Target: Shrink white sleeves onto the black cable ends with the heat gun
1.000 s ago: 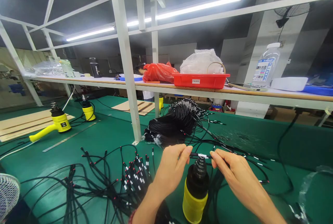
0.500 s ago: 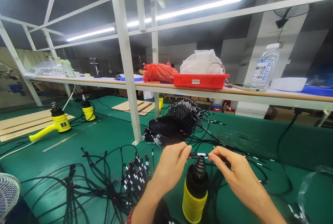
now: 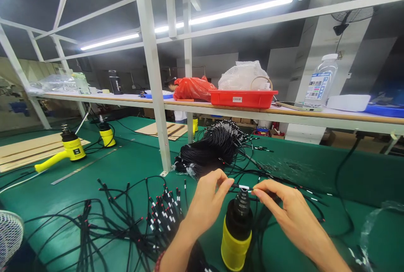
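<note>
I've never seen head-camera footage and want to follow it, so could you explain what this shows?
You're seeing a person's own two bare hands, through a camera worn on their head, looking forward and down. The left hand and right hand pinch a black cable with a white band between them, right by the nozzle of an upright yellow heat gun. On the green work surface lie loose black cables and, beyond the hands, a large cable bundle. A red tray sits on the shelf above.

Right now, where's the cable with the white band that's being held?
Head view, lower half, just right of centre: the cable spans between left hand and right hand, at the tip of the nearest yellow heat gun.
</note>
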Tool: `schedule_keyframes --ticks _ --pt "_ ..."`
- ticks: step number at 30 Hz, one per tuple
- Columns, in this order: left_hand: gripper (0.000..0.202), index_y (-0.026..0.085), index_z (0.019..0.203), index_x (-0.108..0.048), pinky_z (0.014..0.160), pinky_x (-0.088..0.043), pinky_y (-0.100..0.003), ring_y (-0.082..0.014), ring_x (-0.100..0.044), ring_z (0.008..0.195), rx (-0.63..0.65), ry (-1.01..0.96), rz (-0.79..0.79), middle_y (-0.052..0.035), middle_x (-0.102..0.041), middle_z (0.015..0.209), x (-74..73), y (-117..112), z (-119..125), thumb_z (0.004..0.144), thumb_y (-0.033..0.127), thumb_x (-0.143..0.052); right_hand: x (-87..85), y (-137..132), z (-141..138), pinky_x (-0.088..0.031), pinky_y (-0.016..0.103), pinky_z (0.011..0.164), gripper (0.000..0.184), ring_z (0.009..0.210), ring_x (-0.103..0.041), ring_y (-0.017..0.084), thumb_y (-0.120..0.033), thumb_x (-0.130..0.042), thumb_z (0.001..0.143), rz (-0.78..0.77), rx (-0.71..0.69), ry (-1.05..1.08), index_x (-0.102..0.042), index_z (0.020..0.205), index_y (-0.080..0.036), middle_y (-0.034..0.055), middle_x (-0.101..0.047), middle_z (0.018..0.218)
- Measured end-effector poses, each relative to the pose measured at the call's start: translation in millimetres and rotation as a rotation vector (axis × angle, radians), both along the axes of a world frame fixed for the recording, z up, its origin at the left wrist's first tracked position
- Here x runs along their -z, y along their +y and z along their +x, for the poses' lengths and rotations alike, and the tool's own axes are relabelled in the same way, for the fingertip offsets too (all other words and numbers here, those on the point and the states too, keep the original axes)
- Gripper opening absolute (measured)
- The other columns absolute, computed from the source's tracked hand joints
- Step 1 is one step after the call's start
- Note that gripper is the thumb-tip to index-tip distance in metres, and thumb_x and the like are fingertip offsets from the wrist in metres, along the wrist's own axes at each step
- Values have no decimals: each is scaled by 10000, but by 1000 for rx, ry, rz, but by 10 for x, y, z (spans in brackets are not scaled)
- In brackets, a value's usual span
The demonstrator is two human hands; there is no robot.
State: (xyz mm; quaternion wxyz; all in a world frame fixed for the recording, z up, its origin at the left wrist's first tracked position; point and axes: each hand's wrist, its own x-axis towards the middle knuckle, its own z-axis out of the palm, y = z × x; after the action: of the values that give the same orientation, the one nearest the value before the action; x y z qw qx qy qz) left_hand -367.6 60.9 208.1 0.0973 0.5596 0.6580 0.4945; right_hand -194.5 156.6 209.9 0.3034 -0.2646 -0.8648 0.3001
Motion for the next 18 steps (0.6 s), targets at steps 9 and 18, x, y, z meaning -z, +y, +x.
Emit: schedule_keyframes --ticks 9,18 --pt "184 203 917 -561 758 -399 -250 -149 -541 808 -5 -64 104 7 -594 830 -41 -29 -15 935 355 -459 53 45 71 -423 258 623 348 692 -581 171 -479 -460 925 -28 171 174 -662 830 -211 12 -658 729" --pt "432 219 834 -571 711 -463 -254 -197 -579 772 -192 -187 -56 3 -622 775 459 -196 -444 731 638 -598 599 388 597 -412 229 565 446 646 -545 140 -487 -387 943 -15 630 449 -666 1017 -147 28 -609 753"
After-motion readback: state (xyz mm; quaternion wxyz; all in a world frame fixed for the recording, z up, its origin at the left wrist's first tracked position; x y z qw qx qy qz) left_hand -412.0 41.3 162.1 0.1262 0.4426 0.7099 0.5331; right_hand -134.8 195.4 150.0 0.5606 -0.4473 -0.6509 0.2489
